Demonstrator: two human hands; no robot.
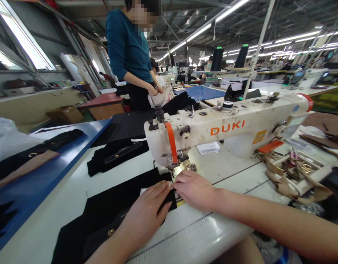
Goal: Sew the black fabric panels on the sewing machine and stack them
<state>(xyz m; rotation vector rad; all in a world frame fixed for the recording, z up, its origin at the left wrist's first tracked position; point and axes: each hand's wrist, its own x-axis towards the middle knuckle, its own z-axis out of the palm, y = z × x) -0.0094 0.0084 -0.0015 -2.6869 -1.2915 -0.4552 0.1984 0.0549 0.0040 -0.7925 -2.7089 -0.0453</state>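
A black fabric piece [103, 205] with a gold-coloured stud lies on the white sewing table, its far end under the needle area of a white sewing machine [196, 128] marked DUKI. My left hand [147, 205] rests flat on this fabric, fingers stretched toward the presser foot. Something white peeks out beside its fingers. My right hand [195, 189] is closed, with curled fingertips pinching at the fabric's edge just in front of the needle. Both hands' fingertips nearly meet there. What exactly lies between the right fingertips is mostly hidden.
Another black piece [119, 156] lies behind on the table. To the right, a tray [309, 172] holds scissors and small parts, with brown strips draped over it. A blue table [83, 143] carries fabric and plastic at left. A co-worker [130, 55] stands behind, handling pale cloth.
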